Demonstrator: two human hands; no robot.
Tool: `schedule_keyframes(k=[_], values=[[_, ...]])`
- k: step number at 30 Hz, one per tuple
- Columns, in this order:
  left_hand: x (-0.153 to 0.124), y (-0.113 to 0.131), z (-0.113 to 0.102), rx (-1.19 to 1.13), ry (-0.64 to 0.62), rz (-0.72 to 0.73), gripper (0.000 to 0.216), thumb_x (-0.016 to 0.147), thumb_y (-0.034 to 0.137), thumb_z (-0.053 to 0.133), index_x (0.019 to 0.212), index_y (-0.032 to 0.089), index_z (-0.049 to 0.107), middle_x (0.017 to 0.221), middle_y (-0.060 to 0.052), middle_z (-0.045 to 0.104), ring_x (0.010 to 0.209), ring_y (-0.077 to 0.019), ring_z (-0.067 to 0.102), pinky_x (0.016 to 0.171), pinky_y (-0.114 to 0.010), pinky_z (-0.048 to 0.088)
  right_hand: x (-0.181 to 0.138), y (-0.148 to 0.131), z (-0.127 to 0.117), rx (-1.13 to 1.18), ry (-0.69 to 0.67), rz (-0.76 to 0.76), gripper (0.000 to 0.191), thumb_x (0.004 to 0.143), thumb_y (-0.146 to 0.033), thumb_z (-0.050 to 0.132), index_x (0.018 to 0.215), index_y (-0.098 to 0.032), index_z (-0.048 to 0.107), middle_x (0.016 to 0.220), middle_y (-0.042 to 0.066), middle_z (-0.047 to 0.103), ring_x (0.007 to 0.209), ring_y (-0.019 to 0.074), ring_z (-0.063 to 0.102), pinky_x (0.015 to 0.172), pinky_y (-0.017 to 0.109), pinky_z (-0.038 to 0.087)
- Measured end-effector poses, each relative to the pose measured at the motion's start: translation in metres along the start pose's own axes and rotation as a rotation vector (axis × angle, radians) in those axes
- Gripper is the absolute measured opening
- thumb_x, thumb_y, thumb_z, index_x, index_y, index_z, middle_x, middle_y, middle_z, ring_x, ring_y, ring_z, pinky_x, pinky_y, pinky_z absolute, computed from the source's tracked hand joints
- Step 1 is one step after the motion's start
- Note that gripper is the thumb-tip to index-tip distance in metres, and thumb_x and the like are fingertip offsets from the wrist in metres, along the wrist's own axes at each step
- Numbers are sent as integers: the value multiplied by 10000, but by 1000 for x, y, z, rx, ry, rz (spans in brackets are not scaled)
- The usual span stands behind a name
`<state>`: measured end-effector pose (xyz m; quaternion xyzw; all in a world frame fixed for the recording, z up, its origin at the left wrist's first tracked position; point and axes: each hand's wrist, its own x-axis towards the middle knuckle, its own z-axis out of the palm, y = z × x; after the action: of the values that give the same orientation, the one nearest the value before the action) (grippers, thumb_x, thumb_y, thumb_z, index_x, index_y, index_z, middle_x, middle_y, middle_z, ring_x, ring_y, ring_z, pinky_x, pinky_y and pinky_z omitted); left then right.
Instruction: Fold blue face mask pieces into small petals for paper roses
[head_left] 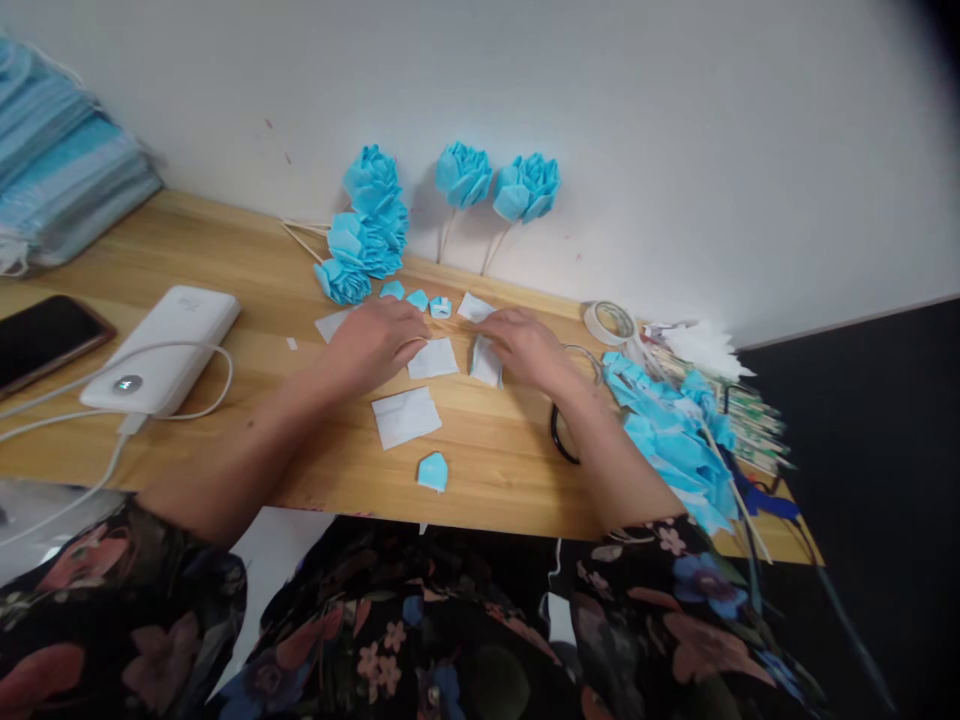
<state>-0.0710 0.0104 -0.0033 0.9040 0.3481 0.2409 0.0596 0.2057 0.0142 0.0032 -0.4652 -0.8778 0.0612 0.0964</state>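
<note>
My right hand [521, 345] has its fingers bent down on a small square of thin sheet [487, 365], pale on the side that shows and slightly tilted. Another pale square [474, 307] lies just beyond those fingers. My left hand [379, 345] is closed, its fingertips by the edge of a white square [435, 358]; whatever it grips is hidden. Partly under that hand is a further square [334, 324]. Nearer me lie a flat white square [406, 416] and a blue folded petal [433, 471]. Several small blue folded pieces [418, 299] form a row behind my hands.
Blue flowers on sticks [367, 240] lie at the back; two more [526, 188] lean on the wall. Left are a white power bank [169, 345] with cable, a phone [49, 340] and stacked blue packs [67, 170]. Right are a tape roll [609, 323] and blue scraps [667, 440].
</note>
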Motion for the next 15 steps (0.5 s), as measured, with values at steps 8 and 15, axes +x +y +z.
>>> schedule_keyframes(k=[8, 15], values=[[0, -2, 3, -33, 8, -2, 276, 981, 270, 492, 936, 166, 744, 1033, -118, 744, 1003, -279, 658, 903, -438, 479, 9, 2, -14, 146, -109, -6, 210, 896, -184, 537, 922, -200, 745, 1042, 84, 756, 1002, 248, 662, 919, 368, 483], [0, 5, 8, -238, 149, -3, 281, 972, 374, 577, 1096, 181, 741, 1156, -111, 754, 1093, -259, 679, 959, -410, 495, -5, -24, -46, 453, -33, 246, 223, 870, -367, 571, 837, -185, 696, 802, 9, 710, 735, 157, 589, 698, 273, 410]])
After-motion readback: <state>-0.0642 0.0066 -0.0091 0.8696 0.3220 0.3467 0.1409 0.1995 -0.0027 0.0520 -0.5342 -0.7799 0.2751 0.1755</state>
